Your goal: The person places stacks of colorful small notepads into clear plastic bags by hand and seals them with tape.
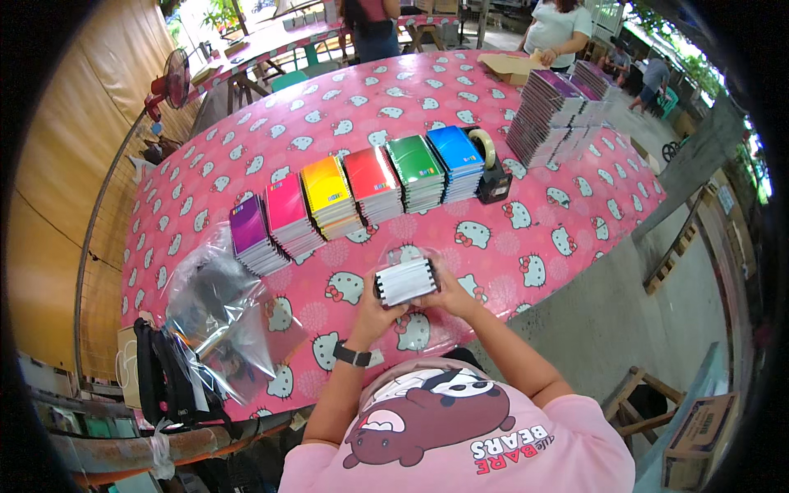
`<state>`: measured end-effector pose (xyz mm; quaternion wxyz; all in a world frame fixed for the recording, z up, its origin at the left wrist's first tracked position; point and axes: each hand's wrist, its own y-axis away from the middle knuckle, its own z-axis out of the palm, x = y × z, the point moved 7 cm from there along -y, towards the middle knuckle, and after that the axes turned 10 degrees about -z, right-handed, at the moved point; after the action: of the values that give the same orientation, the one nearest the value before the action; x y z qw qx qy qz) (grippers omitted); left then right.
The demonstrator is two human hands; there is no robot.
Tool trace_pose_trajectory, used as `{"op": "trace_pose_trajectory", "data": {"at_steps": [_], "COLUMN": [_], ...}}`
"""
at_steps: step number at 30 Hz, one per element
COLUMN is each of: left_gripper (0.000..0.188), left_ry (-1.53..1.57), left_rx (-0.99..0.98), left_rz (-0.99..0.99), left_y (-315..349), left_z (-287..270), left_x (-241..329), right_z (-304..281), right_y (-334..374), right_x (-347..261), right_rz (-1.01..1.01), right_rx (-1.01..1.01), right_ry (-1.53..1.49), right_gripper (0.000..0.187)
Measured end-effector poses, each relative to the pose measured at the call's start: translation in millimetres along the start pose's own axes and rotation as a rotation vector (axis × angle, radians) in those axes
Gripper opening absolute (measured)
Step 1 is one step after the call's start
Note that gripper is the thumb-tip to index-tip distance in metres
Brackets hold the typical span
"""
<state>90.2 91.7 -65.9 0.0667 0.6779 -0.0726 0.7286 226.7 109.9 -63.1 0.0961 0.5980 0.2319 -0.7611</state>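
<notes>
Both my hands hold a small stack of spiral notebooks (407,281) on end, white page edges and dark binding coils facing up. My left hand (374,316) is closed round its left side, and my right hand (448,293) grips the right side. Their covers are hidden from view. Clear plastic seems to lie around the stack. Just beyond, a slanting row of notebook piles runs left to right: purple (248,223), pink (286,201), yellow (327,185), red (372,172), green (415,160) and blue (454,150).
A black tape dispenser (496,185) stands beside the blue pile. Clear plastic bags (218,287) lie on the table's left, near a black bag (160,361). Tall notebook stacks (546,119) stand far right. Another person (559,33) handles cardboard (511,67) at the far edge.
</notes>
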Motion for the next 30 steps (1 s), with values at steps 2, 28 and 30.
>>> {"op": "trace_pose_trajectory", "data": {"at_steps": [2, 28, 30], "left_gripper": [0.076, 0.031, 0.038], "left_ry": [-0.070, -0.747, -0.706], "left_rx": [0.004, 0.348, 0.380], "left_rz": [0.074, 0.471, 0.457], "left_y": [0.4, 56.7, 56.0], "left_z": [3.7, -12.3, -13.4], "left_x": [13.9, 62.9, 62.8], "right_z": [0.4, -14.0, -18.9], "right_y": [5.0, -9.3, -8.5], "right_x": [-15.1, -64.5, -58.3], "right_rz": [-0.100, -0.208, -0.226], "right_rx": [0.037, 0.061, 0.041], "right_ry": [0.083, 0.442, 0.432], "right_gripper": [0.095, 0.054, 0.051]}}
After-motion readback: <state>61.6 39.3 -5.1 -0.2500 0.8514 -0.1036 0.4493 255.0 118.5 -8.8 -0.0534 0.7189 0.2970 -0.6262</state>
